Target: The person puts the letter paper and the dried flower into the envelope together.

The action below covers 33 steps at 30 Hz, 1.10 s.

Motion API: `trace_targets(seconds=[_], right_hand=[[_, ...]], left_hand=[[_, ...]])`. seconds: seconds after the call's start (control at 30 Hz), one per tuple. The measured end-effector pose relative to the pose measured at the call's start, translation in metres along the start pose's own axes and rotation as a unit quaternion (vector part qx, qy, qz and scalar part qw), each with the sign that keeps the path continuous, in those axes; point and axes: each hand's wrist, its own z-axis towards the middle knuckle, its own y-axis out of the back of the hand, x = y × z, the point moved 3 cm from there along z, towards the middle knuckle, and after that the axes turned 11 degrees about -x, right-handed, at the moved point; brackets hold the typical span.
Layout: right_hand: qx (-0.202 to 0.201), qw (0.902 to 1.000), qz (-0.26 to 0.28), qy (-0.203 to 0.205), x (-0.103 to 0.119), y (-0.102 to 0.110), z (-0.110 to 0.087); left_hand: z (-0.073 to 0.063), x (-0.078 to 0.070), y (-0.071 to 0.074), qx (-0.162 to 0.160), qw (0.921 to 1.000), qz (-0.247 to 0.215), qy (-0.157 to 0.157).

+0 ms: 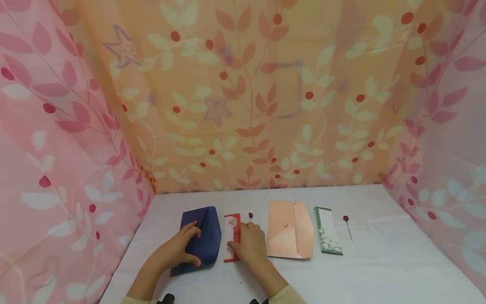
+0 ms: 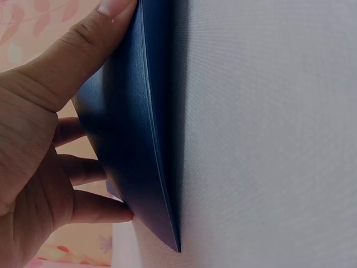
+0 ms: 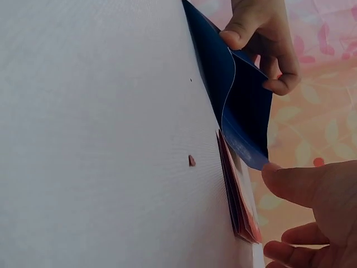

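On the white table lies a navy blue envelope (image 1: 210,240) with its flap to the right. My left hand (image 1: 172,251) grips it, thumb near the front and fingers toward the back. In the right wrist view, the mouth of the envelope (image 3: 248,106) bulges apart. My right hand (image 1: 252,242) reaches over a red floral card (image 1: 229,253), thumb and fingers spread, covering part of it. From the right wrist, the red card (image 3: 240,195) appears as several layers lying beside the envelope, with the right hand (image 3: 329,206) apart from it.
A small dark red flower on a stem (image 1: 250,215) shows behind my right hand. To the right lie a peach envelope (image 1: 281,240), a green-bordered floral card (image 1: 328,230) and another stemmed flower (image 1: 346,218). Patterned curtains (image 1: 250,105) enclose the table's back and sides.
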Motion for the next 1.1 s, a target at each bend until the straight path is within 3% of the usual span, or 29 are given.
trace_targets(seconds=[0.17,0.43,0.67,0.9,1.1], right_hand=[[0.016,0.9991,-0.031,-0.023,-0.002,-0.005,-0.003],[0.035,0.9981,-0.026,-0.043,-0.006,-0.010,-0.004],[0.023,0.9983,-0.024,-0.047,-0.008,-0.014,-0.005],[0.014,0.9969,-0.001,-0.077,-0.010,-0.018,-0.005],[0.014,0.9970,-0.029,-0.070,-0.007,-0.017,-0.007]], left_hand=[[-0.001,0.002,-0.001,-0.001,1.0000,-0.004,-0.001],[-0.001,0.005,-0.003,0.004,1.0000,-0.001,0.008],[-0.001,0.003,-0.002,0.008,0.9999,-0.001,0.013],[-0.001,0.003,-0.002,0.010,0.9998,-0.005,0.014],[0.000,0.002,-0.002,0.015,0.9996,-0.010,0.020]])
